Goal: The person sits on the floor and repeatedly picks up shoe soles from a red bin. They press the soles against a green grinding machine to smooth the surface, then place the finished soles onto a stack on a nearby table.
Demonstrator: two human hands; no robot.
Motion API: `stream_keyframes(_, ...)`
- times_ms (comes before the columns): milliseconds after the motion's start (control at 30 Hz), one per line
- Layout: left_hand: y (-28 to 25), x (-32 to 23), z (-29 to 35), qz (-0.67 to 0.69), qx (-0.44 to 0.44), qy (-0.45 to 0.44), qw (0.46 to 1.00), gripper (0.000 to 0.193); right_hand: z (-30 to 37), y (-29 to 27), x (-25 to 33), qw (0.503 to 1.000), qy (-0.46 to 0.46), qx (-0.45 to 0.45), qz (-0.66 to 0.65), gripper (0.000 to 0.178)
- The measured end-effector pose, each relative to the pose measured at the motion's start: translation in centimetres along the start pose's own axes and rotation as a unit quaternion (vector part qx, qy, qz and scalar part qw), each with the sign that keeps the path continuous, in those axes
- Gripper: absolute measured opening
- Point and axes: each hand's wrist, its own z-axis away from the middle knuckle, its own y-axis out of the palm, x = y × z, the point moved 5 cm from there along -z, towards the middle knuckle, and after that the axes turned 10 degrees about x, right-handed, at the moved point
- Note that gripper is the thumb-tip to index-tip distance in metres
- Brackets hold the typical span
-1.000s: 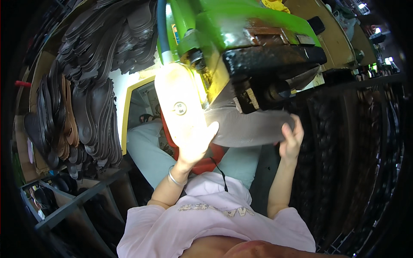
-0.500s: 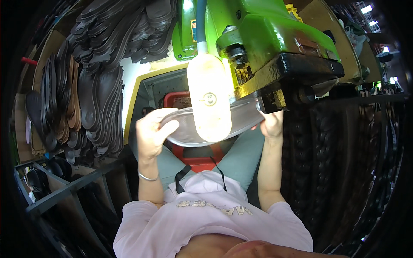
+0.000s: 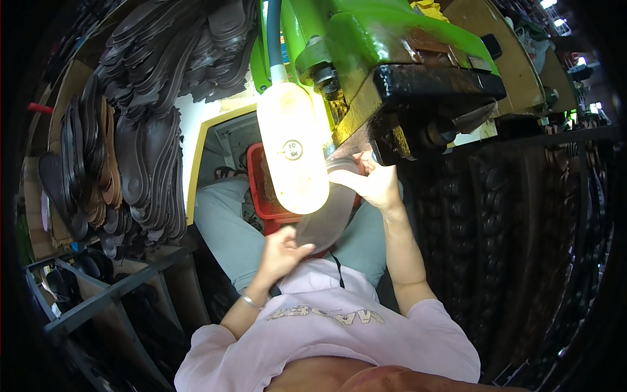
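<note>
A dark grey shoe sole (image 3: pixel 320 225) slants between my two hands, its upper part partly hidden by the glowing lamp (image 3: pixel 292 176). My left hand (image 3: pixel 279 256) pinches the lower end of the sole, close to my lap. Higher up and to the right, my right hand (image 3: pixel 375 186) is closed on the other end, thumb lying across it. That end is right beside the black working head (image 3: pixel 405 134) of the green machine (image 3: pixel 392 39); whether it touches is hard to see.
Stacks of dark soles (image 3: pixel 147 157) fill the left side, with a few brown ones (image 3: pixel 110 157) among them. A red bin (image 3: pixel 258 189) sits below the lamp. Metal racks (image 3: pixel 117 284) stand at lower left; rows of dark items (image 3: pixel 470 228) hang or stand to the right.
The sole has turned from nearly level to a steep slant. My left hand has come down toward my lap, and my right hand has shifted left with its thumb now over the sole.
</note>
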Motion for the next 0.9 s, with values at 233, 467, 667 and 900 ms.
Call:
stream_keyframes(233,5.4,-4.0,-2.9,-0.129,0.091,0.104,0.982,0.032,1.4,-2.9,-0.8,0.968,0.075,0.103,0.217,0.037)
stream_keyframes(467,-15.1,-16.9,5.9,-0.473,-0.552,0.245,0.642,0.026,3.6,-16.8,6.9,0.944,-0.027,-0.327,0.022,0.041)
stream_keyframes(667,-25.0,-15.6,5.5,-0.587,-0.604,-0.077,0.533,0.043,-10.1,-14.9,-2.5,0.929,-0.074,-0.321,-0.170,0.060)
stream_keyframes(900,-22.1,-15.8,9.3,-0.594,-0.620,0.109,0.502,0.047,-11.8,-8.7,-2.5,0.948,0.144,-0.280,0.043,0.051)
